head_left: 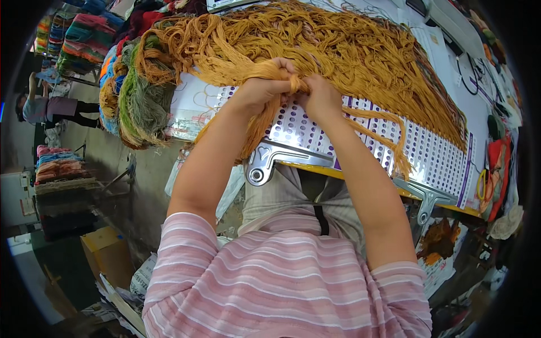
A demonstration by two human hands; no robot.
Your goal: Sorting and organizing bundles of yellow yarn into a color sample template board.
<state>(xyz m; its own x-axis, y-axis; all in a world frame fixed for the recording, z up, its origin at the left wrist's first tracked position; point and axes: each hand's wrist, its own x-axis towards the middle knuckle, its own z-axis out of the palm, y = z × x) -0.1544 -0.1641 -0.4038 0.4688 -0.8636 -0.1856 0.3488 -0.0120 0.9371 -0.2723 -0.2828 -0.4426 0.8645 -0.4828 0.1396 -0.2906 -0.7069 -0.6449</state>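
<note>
The left hand (260, 92) is closed around a thick bundle of golden yarn (260, 70), thumb pointing to 3 o'clock. The right hand (322, 101) pinches the same bundle where it is bunched into a tight twist; its fingertips are partly hidden. The bundle is between the two hands, above the table's near edge, one tail hanging toward 7 o'clock.

With the hands as the clock's centre, a loose strand (401, 143) lies toward 4 o'clock across a white sheet with purple dots (434, 155). A wide heap of golden yarn (360, 59) spreads over the table, mostly from 11 to 4. Metal clips sit on the table edge: one (260, 169) near 7, another (425, 203) between 4 and 5. Green, grey and blue yarn (135, 87) hangs over the table end at 9.

Farther out, another person (59, 107) is at 9, a cardboard box (107, 250) near 8 and red cloth (499, 169) near 4.
</note>
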